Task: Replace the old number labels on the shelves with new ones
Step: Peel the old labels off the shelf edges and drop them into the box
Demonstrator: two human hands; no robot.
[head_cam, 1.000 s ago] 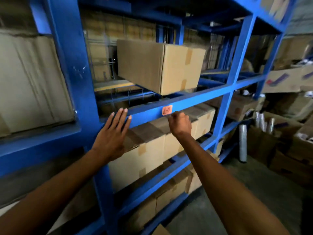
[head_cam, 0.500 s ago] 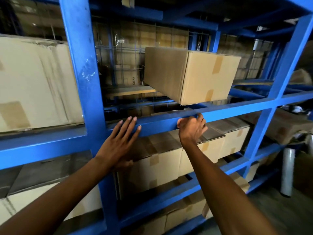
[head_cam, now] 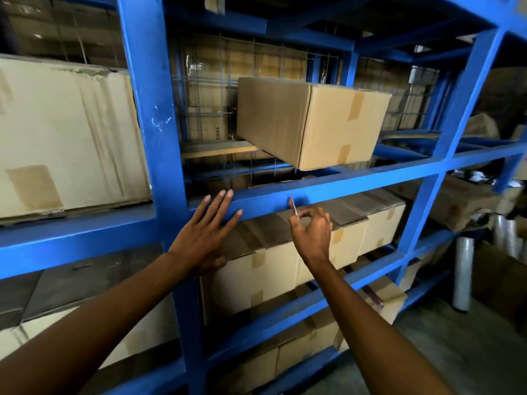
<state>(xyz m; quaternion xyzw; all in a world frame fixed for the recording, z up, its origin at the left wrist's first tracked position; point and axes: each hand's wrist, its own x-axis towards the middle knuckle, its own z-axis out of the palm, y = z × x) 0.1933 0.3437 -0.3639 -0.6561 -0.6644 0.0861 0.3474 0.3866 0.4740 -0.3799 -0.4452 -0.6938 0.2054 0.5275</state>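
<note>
Label: a small thin label (head_cam: pixel 293 206) seen edge-on, pinched in the right hand just in front of the blue shelf beam (head_cam: pixel 356 185); its number cannot be read.
Beam: horizontal, painted blue, bare where the label is held.
Right hand (head_cam: pixel 312 232): thumb and forefinger closed on the label's lower end, other fingers curled loosely, forearm reaching up from the near right.
Left hand (head_cam: pixel 204 238): open and flat, fingers spread, fingertips resting on the beam left of the label, palm over the upright post (head_cam: pixel 154 109).
Above the beam: a taped cardboard box (head_cam: pixel 310 121) sits angled, one corner overhanging the beam; wire mesh behind it.
Below the beam: a row of taped cartons (head_cam: pixel 285 269), more on the lower tier.
Left bay: a large pale carton (head_cam: pixel 65 132).
Far right: rolls of clear film (head_cam: pixel 462 275) standing on the grey floor, near loose boxes.
</note>
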